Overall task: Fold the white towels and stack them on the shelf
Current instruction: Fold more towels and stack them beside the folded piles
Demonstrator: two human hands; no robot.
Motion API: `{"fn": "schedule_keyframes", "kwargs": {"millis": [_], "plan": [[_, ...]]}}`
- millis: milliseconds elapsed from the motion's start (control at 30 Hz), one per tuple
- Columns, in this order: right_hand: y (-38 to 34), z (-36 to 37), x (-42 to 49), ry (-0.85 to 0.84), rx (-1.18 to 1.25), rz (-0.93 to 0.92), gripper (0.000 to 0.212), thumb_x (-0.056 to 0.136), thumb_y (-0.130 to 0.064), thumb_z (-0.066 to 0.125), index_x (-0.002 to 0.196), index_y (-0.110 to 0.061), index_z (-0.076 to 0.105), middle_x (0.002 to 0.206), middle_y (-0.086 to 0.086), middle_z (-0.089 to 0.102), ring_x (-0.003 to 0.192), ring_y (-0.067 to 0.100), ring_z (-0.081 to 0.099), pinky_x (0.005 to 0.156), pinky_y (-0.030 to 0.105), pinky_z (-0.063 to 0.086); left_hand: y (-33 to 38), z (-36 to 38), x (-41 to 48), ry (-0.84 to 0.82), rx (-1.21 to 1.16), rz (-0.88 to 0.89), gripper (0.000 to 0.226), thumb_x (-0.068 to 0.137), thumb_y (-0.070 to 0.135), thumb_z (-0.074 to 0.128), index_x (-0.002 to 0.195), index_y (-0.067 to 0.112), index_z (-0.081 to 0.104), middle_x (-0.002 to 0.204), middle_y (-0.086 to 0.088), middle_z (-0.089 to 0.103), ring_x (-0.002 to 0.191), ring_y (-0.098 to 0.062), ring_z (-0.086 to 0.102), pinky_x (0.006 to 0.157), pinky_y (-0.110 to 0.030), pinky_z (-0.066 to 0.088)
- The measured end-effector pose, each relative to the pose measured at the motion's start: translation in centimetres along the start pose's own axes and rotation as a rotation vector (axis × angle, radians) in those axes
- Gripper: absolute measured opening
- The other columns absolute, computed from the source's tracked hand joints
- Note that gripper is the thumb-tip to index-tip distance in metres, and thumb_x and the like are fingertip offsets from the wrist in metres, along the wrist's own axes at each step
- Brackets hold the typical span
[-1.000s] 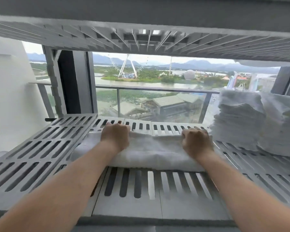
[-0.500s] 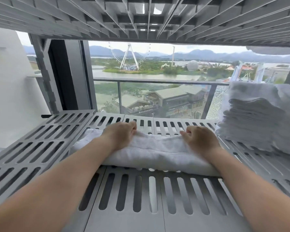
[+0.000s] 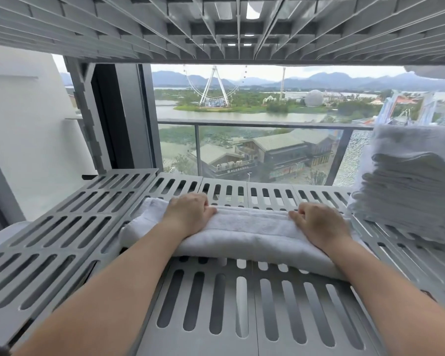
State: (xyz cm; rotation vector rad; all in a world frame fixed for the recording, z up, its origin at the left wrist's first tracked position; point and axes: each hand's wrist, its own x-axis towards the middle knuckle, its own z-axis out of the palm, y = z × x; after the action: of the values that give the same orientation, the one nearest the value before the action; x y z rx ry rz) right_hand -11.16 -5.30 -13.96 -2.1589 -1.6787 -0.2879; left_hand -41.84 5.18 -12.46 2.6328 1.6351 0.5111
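A folded white towel (image 3: 247, 233) lies across the grey slotted shelf (image 3: 216, 304), its long side running left to right. My left hand (image 3: 188, 214) sits on the towel's left part, fingers curled over the far edge and gripping it. My right hand (image 3: 316, 224) grips the far edge on the right part the same way. A tall stack of folded white towels (image 3: 409, 181) stands on the shelf at the far right, a short gap away from my right hand.
The ribbed underside of the upper shelf (image 3: 216, 27) hangs low overhead. A second slotted panel (image 3: 62, 227) extends to the left. Behind the shelf are a window with a dark frame (image 3: 123, 116) and a balcony railing (image 3: 267, 123).
The view has moved forward and in under the upper shelf. Both hands stay on the towel's far edge, and the towel lies in about the same place.
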Motion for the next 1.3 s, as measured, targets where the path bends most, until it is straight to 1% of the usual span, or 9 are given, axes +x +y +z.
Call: {"fn": "schedule_keyframes", "kwargs": {"millis": [433, 567, 700, 767, 867, 967, 1100, 1233, 1300], "plan": [[-0.5, -0.7, -0.5, 0.054, 0.043, 0.002, 0.029, 0.1, -0.048, 0.049, 0.097, -0.021, 0.059, 0.09, 0.003, 0.069, 0.089, 0.025, 0.062, 0.088, 0.039, 0.042, -0.4, 0.0, 0.1, -0.011, 0.381, -0.139, 0.072, 0.094, 0.075, 0.02, 0.114, 0.019, 0.061, 0.116, -0.007, 0.065, 0.11, -0.027, 0.054, 0.095, -0.046, 0.035], [-0.2, -1.1, -0.4, -0.072, 0.042, 0.013, 0.043, 0.102, -0.055, 0.037, 0.113, -0.021, 0.062, 0.108, 0.005, 0.071, 0.103, 0.027, 0.062, 0.094, 0.042, 0.042, 1.5, -1.0, 0.1, 0.007, 0.309, -0.046, 0.041, 0.098, 0.054, 0.046, 0.119, 0.022, 0.057, 0.118, -0.003, 0.063, 0.113, -0.025, 0.055, 0.104, -0.049, 0.035], [0.9, -2.2, 0.1, -0.187, 0.077, -0.006, 0.057, 0.088, -0.068, 0.054, 0.125, -0.025, 0.062, 0.126, 0.004, 0.066, 0.118, 0.024, 0.058, 0.103, 0.042, 0.043, 6.3, -1.5, -0.3, 0.187, 0.164, 0.15, 0.019, 0.095, 0.019, 0.054, 0.11, 0.025, 0.064, 0.107, 0.002, 0.068, 0.1, -0.02, 0.061, 0.102, -0.041, 0.041], [2.1, -2.9, 0.2, -0.205, 0.103, 0.01, 0.075, 0.078, -0.073, 0.064, 0.134, -0.022, 0.058, 0.134, 0.004, 0.061, 0.126, 0.023, 0.054, 0.106, 0.043, 0.043, 8.9, -1.4, -0.7, 0.173, -0.003, 0.236, 0.02, 0.099, 0.027, 0.05, 0.11, 0.022, 0.066, 0.107, 0.002, 0.068, 0.099, -0.02, 0.063, 0.096, -0.04, 0.046], [3.8, -3.2, 0.0, -0.257, 0.127, 0.055, 0.086, 0.072, -0.075, 0.069, 0.135, -0.017, 0.057, 0.136, 0.005, 0.06, 0.125, 0.023, 0.054, 0.105, 0.039, 0.044, 12.1, -0.9, -1.2, -0.053, -0.148, 0.222, 0.038, 0.102, 0.048, 0.041, 0.119, 0.022, 0.063, 0.122, 0.0, 0.063, 0.109, -0.021, 0.06, 0.094, -0.043, 0.048], [4.9, -2.9, -0.4, -0.234, 0.158, 0.083, 0.086, 0.07, -0.076, 0.069, 0.132, -0.016, 0.059, 0.134, 0.008, 0.061, 0.122, 0.025, 0.056, 0.103, 0.039, 0.046, 13.3, 0.5, -1.5, -0.244, -0.038, 0.172, 0.057, 0.1, 0.062, 0.03, 0.137, 0.025, 0.053, 0.143, -0.006, 0.053, 0.13, -0.026, 0.048, 0.109, -0.05, 0.037], [5.8, -3.3, -0.5, -0.229, 0.116, 0.097, 0.086, 0.07, -0.081, 0.065, 0.127, -0.018, 0.061, 0.131, 0.009, 0.062, 0.122, 0.027, 0.054, 0.101, 0.037, 0.044, 13.3, 2.0, -2.3, -0.386, 0.055, 0.13, 0.072, 0.096, 0.071, 0.019, 0.16, 0.038, 0.012, 0.169, -0.005, 0.008, 0.156, -0.024, -0.002, 0.122, -0.056, -0.008], [6.1, -3.6, -0.2, -0.216, 0.097, 0.155, 0.082, 0.063, -0.087, 0.064, 0.101, -0.015, 0.066, 0.112, 0.01, 0.069, 0.106, 0.029, 0.061, 0.088, 0.036, 0.049, 13.5, 2.0, -2.4, -0.41, 0.074, 0.102, 0.073, 0.096, 0.073, 0.017, 0.16, 0.04, 0.002, 0.17, -0.001, -0.004, 0.155, -0.022, -0.015, 0.121, -0.056, -0.015], [6.0, -3.6, -0.2, -0.217, 0.135, 0.168, 0.081, 0.064, -0.083, 0.068, 0.101, -0.011, 0.067, 0.112, 0.01, 0.07, 0.105, 0.029, 0.062, 0.086, 0.034, 0.048, 13.6, 2.0, -2.5, -0.403, 0.089, 0.094, 0.073, 0.096, 0.072, 0.017, 0.16, 0.04, 0.001, 0.17, 0.0, -0.005, 0.155, -0.021, -0.013, 0.121, -0.056, -0.014]]}}
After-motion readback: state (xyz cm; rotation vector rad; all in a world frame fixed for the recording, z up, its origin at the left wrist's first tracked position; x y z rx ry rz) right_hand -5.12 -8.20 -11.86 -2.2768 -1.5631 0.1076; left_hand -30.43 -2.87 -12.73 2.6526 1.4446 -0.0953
